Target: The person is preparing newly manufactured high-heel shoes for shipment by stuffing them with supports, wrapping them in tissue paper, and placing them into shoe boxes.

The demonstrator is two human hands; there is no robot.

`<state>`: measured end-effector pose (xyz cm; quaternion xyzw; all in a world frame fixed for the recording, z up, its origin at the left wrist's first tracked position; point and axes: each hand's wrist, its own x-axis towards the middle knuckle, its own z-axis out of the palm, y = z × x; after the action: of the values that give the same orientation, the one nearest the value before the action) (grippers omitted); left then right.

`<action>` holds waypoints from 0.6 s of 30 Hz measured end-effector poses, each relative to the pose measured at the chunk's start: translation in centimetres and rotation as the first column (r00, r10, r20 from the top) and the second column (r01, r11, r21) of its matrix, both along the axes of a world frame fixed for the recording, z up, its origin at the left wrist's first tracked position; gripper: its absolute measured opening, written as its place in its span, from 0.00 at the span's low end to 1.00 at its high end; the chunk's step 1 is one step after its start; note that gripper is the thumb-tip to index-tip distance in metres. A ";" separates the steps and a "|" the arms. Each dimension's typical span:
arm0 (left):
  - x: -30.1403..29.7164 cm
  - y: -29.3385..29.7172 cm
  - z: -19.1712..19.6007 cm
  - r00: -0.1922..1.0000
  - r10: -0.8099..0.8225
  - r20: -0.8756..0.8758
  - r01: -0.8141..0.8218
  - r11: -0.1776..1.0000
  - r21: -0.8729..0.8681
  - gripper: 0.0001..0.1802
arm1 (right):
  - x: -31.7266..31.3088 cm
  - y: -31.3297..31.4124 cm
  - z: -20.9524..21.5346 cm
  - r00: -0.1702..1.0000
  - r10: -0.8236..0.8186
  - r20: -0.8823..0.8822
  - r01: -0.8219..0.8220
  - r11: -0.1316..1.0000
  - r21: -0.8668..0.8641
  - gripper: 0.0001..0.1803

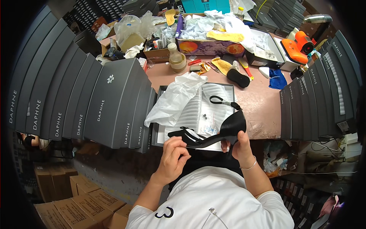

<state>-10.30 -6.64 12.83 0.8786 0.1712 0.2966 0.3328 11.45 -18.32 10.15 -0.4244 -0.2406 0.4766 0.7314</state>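
Note:
A black high-heeled shoe (234, 124) with an ankle strap is held on its side above an open shoe box (231, 91). My right hand (242, 149) grips it around the heel, with the fingers partly hidden behind. At the toe end, my left hand (173, 157) has its fingers curled against the sole's edge. White tissue paper (175, 101) spills over the box's left side. Inside the box lie white ribbed foam padding (190, 110) and a small clear packet (209, 128).
Stacks of dark grey shoe boxes (110, 103) flank me on the left, more shoe boxes (312, 95) on the right. Behind are a glue bottle (177, 59), a black brush (238, 78), a carton of crumpled paper (211, 47) and an orange tool (294, 50). Brown cartons (91, 202) stand lower left.

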 end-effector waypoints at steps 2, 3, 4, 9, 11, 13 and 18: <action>-1.1 0.2 0.0 0.998 -0.047 -0.029 0.043 0.993 -0.110 0.09 | 0.2 0.0 -0.4 0.998 -0.049 -0.038 0.047 0.997 -0.057 0.41; -1.5 0.4 -0.1 0.997 -0.068 -0.041 0.060 0.985 -0.163 0.09 | 0.4 0.0 -0.6 0.997 -0.046 -0.062 0.042 0.997 -0.060 0.41; -1.7 0.6 -0.2 0.997 -0.029 -0.068 0.018 0.989 -0.147 0.08 | 0.6 -0.1 -0.9 0.995 -0.043 -0.086 0.038 0.997 -0.063 0.41; -2.7 0.7 -2.2 0.983 0.140 -0.120 -0.167 0.954 -0.249 0.09 | 0.7 -0.1 -1.5 0.977 -0.029 -0.211 0.025 0.999 -0.023 0.40; -1.1 0.0 -1.8 0.937 0.342 0.069 -0.312 0.910 -0.275 0.11 | 0.2 -0.2 -1.5 0.985 -0.057 -0.160 0.052 0.998 -0.032 0.41; -1.1 -0.4 -2.6 0.939 0.317 0.135 -0.190 0.804 -0.564 0.23 | -0.2 0.2 0.2 0.995 -0.036 -0.096 0.043 0.997 0.067 0.36; 0.1 0.2 -1.7 0.900 0.241 0.363 0.402 -0.139 -0.905 0.45 | -2.9 2.4 5.6 0.176 0.042 0.983 -0.362 0.932 0.025 0.41</action>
<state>-10.19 -6.44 11.09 0.2428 0.2011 0.2214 0.9228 8.57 -15.91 15.74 -0.4946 -0.7586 0.1609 0.3925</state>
